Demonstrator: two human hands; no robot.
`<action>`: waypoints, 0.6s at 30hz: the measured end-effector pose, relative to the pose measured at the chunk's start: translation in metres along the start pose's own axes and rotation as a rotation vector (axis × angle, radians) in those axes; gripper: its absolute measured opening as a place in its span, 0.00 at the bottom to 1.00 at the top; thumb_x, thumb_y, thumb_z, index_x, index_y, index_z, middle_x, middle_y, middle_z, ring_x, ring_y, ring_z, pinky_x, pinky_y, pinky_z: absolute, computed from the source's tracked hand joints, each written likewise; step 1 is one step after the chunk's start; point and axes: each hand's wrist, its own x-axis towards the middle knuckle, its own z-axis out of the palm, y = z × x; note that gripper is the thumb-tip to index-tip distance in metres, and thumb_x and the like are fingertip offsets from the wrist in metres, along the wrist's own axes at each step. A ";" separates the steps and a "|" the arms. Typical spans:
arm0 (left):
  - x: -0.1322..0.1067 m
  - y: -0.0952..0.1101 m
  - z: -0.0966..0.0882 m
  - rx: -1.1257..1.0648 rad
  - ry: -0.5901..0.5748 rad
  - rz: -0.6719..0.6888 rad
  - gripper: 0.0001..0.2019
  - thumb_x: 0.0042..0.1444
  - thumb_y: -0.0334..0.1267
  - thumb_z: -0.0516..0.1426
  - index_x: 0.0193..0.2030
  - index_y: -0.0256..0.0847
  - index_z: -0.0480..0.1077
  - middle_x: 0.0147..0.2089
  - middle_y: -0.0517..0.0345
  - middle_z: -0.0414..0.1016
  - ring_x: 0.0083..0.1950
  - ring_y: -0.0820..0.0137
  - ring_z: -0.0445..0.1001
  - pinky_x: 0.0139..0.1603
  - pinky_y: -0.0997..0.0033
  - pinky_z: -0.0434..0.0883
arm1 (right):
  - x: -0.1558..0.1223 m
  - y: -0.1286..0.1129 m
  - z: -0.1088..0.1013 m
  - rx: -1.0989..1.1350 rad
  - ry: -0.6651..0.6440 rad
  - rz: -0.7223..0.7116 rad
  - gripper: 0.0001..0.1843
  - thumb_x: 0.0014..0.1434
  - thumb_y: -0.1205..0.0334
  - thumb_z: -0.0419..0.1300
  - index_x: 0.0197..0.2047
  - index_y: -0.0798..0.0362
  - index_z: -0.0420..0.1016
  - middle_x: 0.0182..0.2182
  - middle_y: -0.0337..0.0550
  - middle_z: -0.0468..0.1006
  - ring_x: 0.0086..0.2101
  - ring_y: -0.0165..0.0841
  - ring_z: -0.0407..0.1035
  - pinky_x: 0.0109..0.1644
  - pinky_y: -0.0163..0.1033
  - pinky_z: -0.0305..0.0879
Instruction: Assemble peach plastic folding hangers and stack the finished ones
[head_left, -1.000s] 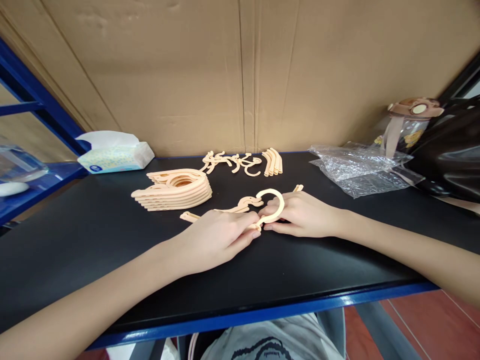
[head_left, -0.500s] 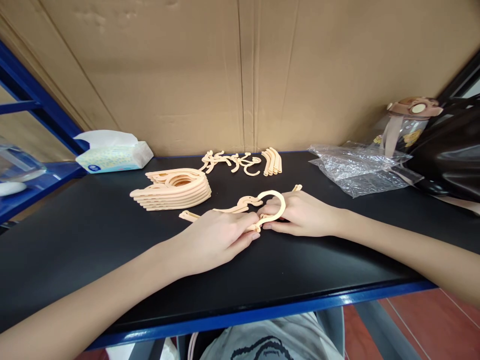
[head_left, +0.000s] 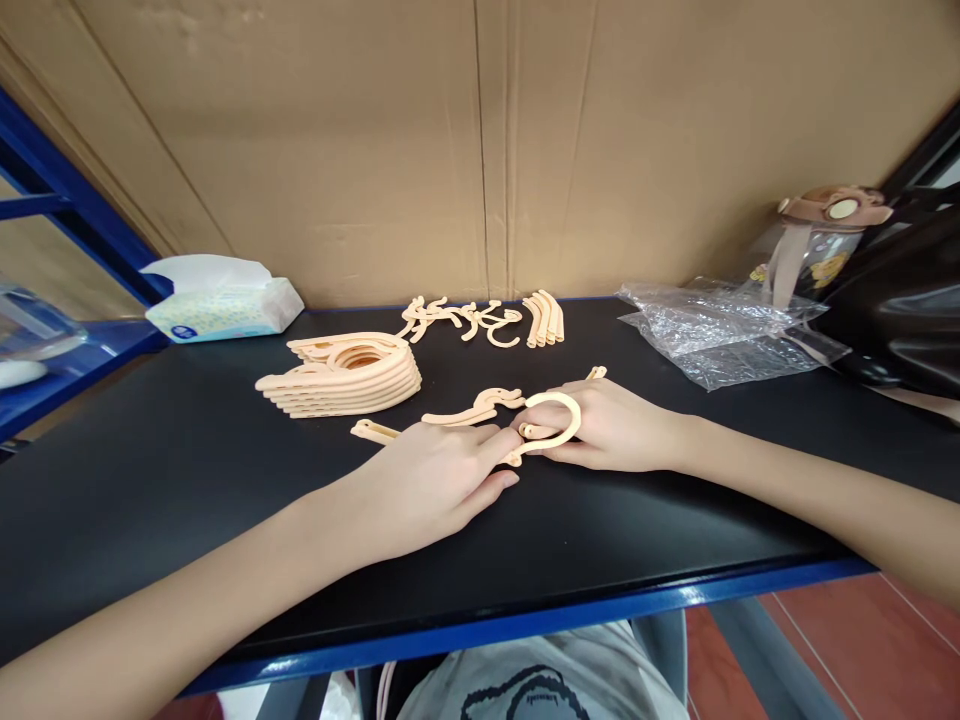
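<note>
Low over the black tabletop, both hands hold a cream plastic folding clothes hanger in parts. Its curved hook bows to the right, in front of the fingers of my right hand. My left hand is closed around the hanger near the hook's base, thumb toward me. The right hand's fingers are closed on the right part, whose tip shows behind that hand. Just beyond the left fingers lies a wavy cream hanger piece. Where the parts meet is mostly covered by fingers.
Stacked cream hanger arms sit at the left. Behind are loose hooks and short curved pieces. A tissue pack stands back left. Crumpled clear plastic, a drink bottle and a dark bag occupy the right.
The hook has tipped lower and shifted a little to the right. The left thumb has come away from the hook's base. My right hand has barely moved.
</note>
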 end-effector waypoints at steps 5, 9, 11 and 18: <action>0.001 -0.001 0.000 -0.029 0.009 -0.006 0.05 0.65 0.37 0.47 0.39 0.42 0.62 0.36 0.62 0.73 0.31 0.70 0.71 0.28 0.72 0.60 | 0.000 0.000 -0.001 0.026 -0.002 0.002 0.13 0.65 0.54 0.50 0.41 0.54 0.70 0.34 0.42 0.75 0.31 0.30 0.67 0.33 0.34 0.57; 0.001 -0.003 0.000 -0.089 0.022 -0.080 0.11 0.66 0.41 0.45 0.35 0.41 0.62 0.32 0.62 0.71 0.30 0.71 0.71 0.27 0.73 0.59 | 0.001 0.000 0.001 0.043 0.020 -0.038 0.14 0.66 0.57 0.48 0.43 0.54 0.71 0.37 0.44 0.76 0.34 0.31 0.69 0.37 0.35 0.60; 0.001 -0.003 0.001 -0.129 0.037 -0.109 0.11 0.66 0.41 0.45 0.35 0.41 0.62 0.31 0.62 0.71 0.30 0.71 0.71 0.27 0.74 0.58 | 0.001 0.000 0.002 0.019 0.053 -0.042 0.15 0.67 0.59 0.46 0.44 0.54 0.71 0.39 0.45 0.76 0.36 0.32 0.69 0.38 0.36 0.62; 0.001 -0.005 0.002 -0.180 0.057 -0.169 0.12 0.66 0.41 0.43 0.35 0.41 0.62 0.32 0.60 0.71 0.30 0.71 0.70 0.27 0.74 0.59 | -0.001 0.004 0.006 -0.074 0.151 -0.009 0.17 0.67 0.55 0.48 0.45 0.51 0.75 0.41 0.42 0.79 0.38 0.33 0.73 0.39 0.35 0.63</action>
